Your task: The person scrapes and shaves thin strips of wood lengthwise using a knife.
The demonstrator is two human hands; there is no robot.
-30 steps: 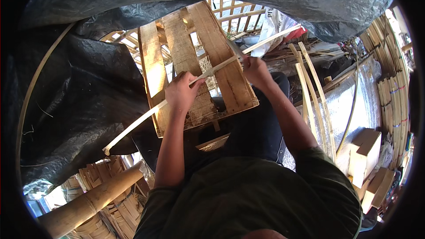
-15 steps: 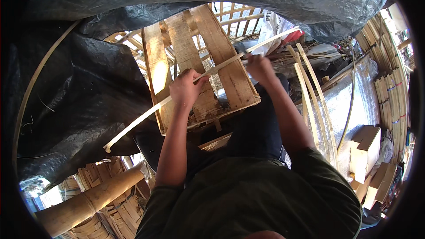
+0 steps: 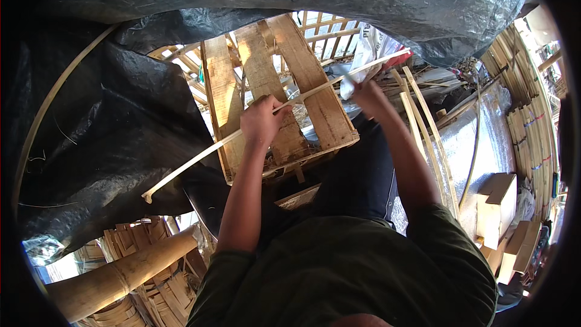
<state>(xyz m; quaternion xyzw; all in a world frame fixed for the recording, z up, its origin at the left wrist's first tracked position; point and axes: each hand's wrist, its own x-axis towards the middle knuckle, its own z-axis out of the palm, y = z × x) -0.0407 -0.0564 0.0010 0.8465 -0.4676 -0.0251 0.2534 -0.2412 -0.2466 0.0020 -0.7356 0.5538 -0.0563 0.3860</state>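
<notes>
A long pale bamboo strip (image 3: 195,162) runs slantwise across a slatted wooden crate (image 3: 321,109), its knobbed end low at the left. My left hand (image 3: 261,120) is closed round the strip's middle, over the crate. To the right, my right hand (image 3: 370,98) grips a knife, its handle hidden in the fingers. The grey knife blade (image 3: 345,75) is smeared by motion and crosses the strip near its far right part; whether it touches the strip I cannot tell.
Several bamboo strips (image 3: 431,133) lean beside my right arm. Black plastic sheeting (image 3: 109,115) hangs at left and overhead. A thick bamboo pole (image 3: 127,272) lies lower left. Cardboard boxes (image 3: 497,206) and bundled bamboo slats (image 3: 532,127) stand at the right.
My right hand and the knife have moved slightly right along the strip. My left hand keeps its hold, and the whole view has shifted a little.
</notes>
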